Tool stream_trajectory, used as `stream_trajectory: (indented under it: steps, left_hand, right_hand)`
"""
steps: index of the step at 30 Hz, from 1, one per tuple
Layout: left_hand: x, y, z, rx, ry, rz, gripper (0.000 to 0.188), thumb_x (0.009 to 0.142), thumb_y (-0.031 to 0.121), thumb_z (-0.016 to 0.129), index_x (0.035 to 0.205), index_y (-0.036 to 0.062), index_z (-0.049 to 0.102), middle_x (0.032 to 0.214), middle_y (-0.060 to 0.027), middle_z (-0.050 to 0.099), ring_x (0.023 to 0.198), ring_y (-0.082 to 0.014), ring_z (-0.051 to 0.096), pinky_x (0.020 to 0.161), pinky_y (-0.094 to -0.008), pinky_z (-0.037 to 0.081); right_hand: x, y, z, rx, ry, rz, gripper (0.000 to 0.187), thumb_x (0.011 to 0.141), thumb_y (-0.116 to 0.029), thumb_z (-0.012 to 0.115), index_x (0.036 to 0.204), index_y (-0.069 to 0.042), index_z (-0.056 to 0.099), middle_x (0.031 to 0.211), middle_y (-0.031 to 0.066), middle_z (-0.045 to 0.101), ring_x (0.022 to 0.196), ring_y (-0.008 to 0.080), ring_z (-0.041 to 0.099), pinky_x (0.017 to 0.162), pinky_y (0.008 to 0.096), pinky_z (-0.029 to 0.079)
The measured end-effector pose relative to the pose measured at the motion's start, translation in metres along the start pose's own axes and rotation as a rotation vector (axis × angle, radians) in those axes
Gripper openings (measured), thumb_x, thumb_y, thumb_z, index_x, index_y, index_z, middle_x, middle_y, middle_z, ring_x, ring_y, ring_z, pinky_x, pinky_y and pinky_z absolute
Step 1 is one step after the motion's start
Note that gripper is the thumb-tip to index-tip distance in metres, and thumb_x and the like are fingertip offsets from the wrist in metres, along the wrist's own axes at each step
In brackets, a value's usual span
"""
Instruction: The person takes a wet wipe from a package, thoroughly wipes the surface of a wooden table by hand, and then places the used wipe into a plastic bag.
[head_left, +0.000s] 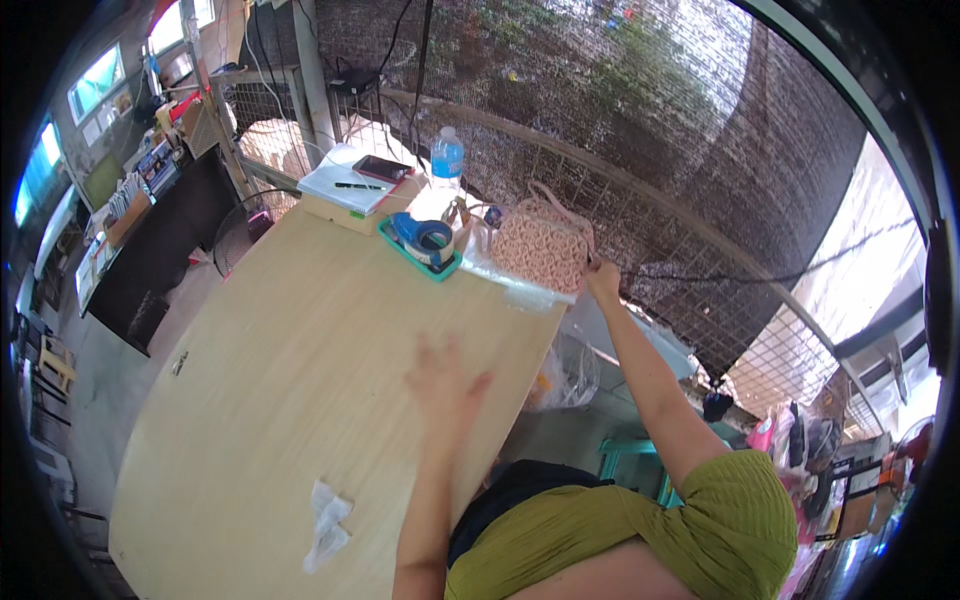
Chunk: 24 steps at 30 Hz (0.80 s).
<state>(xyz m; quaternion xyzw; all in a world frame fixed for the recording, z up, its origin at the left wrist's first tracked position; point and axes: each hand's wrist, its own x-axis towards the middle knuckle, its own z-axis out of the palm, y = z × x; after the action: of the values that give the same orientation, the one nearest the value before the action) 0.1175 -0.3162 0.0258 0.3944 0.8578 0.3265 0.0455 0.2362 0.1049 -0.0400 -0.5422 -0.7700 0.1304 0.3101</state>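
My left hand is over the pale wooden table, fingers spread and blurred, holding nothing. My right hand reaches out along the table's far right edge, with its fingers closed at the lower right corner of a pink patterned bag. The bag stands upright at the table's edge with its strap looped above it. A strip of clear plastic lies on the table just in front of the bag.
A tape dispenser sits in a teal tray left of the bag, with a water bottle behind. A box with a notebook, pen and phone stands at the far corner. Crumpled tissue lies near me. Dark mesh fencing runs behind.
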Motion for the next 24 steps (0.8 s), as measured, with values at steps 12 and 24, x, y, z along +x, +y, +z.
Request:
stream_trajectory:
  steps: [12,24]
  left_hand:
    - [0.228,0.099,0.138,0.129,0.138,0.370,0.086,0.074,0.027,0.076,0.148,0.0218,0.033,0.157,-0.0166,0.020,0.143,-0.0448,0.020,0.106,-0.0750,0.013]
    - [0.230,0.088,0.156,0.062,0.183,0.405,0.046,0.092,0.020,0.045,0.137,0.0312,0.049,0.153,-0.0114,0.034,0.140,-0.0417,0.028,0.107,-0.0749,0.009]
  right_hand:
    - [-0.004,-0.036,0.021,0.181,0.007,-0.289,0.025,0.074,-0.018,0.077,0.080,0.000,0.061,0.069,0.0168,0.064,0.066,0.0317,0.066,0.063,0.0408,0.052]
    - [-0.015,-0.034,0.010,1.252,-0.363,0.804,0.014,0.085,-0.023,0.072,0.081,-0.011,0.065,0.063,-0.0001,0.052,0.049,0.0124,0.042,0.047,0.0295,0.039]
